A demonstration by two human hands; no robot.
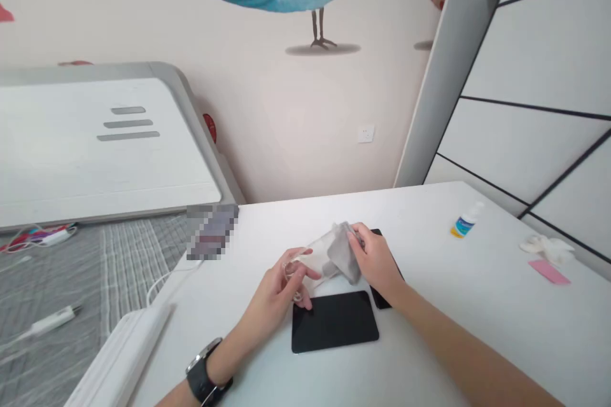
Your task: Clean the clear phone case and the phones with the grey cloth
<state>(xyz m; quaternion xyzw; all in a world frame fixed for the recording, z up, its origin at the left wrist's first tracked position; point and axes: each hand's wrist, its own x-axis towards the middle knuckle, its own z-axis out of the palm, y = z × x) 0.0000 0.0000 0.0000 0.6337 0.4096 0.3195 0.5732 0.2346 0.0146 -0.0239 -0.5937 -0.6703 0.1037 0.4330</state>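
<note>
Just above the table, my left hand (pixel 281 283) grips one end of a thin, see-through pouch (pixel 315 255) with white strings looped about the fingers. My right hand (pixel 379 261) pinches a grey cloth (pixel 344 254) at the pouch's other end. I cannot tell how much of the cloth lies inside the pouch. Below the hands, a black tablet (pixel 335 323) rests flat on the white table (pixel 267 369). A second dark, flat device (pixel 380 299) lies partly hidden beneath my right hand and wrist.
A small pump bottle (pixel 465 221) stands at the right, near a white crumpled item (pixel 547 247) and a pink slip (pixel 548 271). At the table's left edge are a blurred-out object (pixel 214 232) and a white cable (pixel 160 280). A bed with grey bedding (pixel 124 273) adjoins the left side.
</note>
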